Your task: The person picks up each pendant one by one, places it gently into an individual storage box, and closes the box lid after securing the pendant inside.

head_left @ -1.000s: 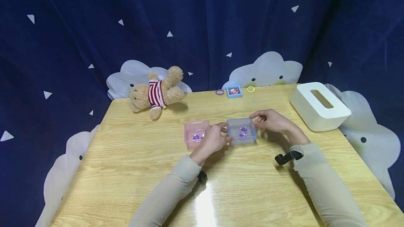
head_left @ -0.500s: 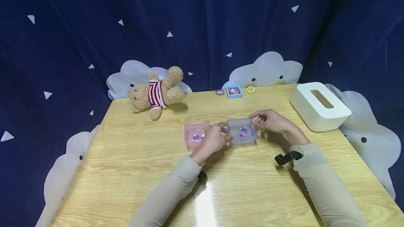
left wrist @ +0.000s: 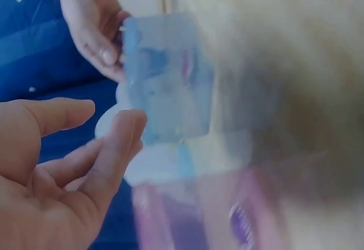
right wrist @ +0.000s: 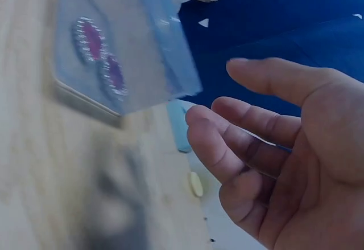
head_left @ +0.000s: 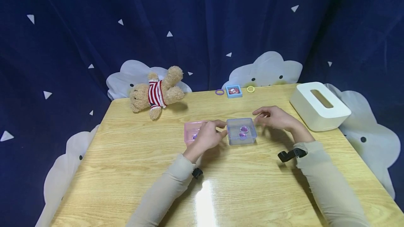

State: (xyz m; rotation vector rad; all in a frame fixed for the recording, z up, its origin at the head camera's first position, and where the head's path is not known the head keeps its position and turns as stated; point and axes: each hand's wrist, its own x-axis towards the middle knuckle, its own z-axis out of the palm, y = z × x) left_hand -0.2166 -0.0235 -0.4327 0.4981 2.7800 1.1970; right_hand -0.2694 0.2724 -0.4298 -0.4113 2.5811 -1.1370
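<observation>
A clear bluish plastic box (head_left: 235,141) stands on the table with two purple gems (head_left: 244,129) inside, each edged in small sparkling stones. To its left is a pink clear box (head_left: 189,127), partly covered by my left hand (head_left: 206,136); a purple gem (left wrist: 241,225) shows in it. My left hand's fingers point toward the blue box, a small gap from its left wall, and hold nothing. On the other side my right hand (head_left: 274,117) hovers just off the box's right wall, fingers loosely bent and nothing between them, as the right wrist view confirms.
A teddy bear (head_left: 156,92) in a striped shirt lies at the back left. Along the back edge are a purple ring (head_left: 220,92), a small blue frame (head_left: 234,91) and a yellow ring (head_left: 250,89). A white tissue box (head_left: 320,106) stands at the right.
Both hands have let go of the blue box. My left hand has drawn back left over the pink box, and the right has shifted slightly right. The blue box has stayed in place.
</observation>
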